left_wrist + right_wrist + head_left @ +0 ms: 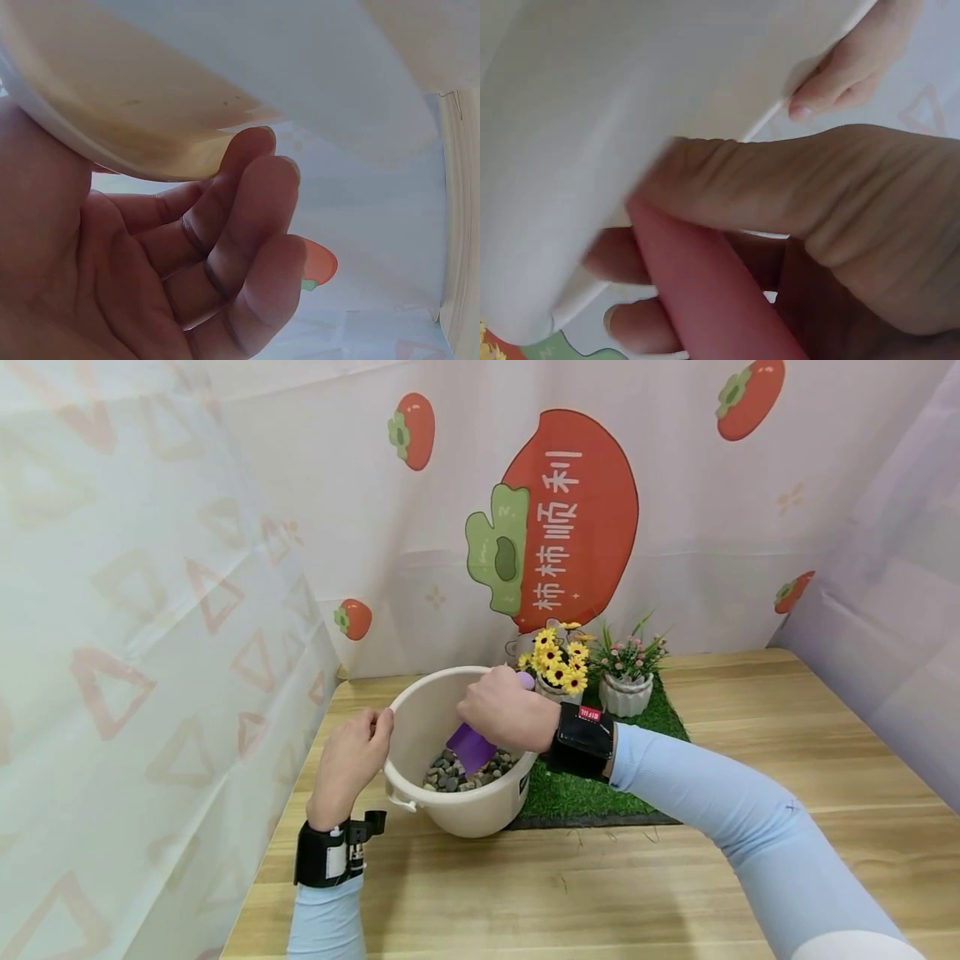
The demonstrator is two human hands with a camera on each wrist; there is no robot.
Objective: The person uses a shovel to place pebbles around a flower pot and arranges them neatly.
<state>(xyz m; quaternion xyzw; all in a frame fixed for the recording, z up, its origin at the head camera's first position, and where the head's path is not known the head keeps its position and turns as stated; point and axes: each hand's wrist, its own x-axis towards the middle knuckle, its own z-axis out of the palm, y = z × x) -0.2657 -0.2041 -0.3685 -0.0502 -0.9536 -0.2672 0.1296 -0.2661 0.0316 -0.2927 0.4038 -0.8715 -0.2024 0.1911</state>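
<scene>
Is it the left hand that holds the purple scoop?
No, the right hand holds the purple scoop, while the left hand grips the bucket at its rim.

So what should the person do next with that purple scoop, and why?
Probably push the purple scoop a little further into the stones: its lower end is down at them, the right grip holds it, and the left grip holds the bucket by its rim.

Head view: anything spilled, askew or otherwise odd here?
Yes: the lettering on the backdrop runs sideways, as if hung turned. Otherwise, no pebbles show spilled outside the bucket.
</scene>
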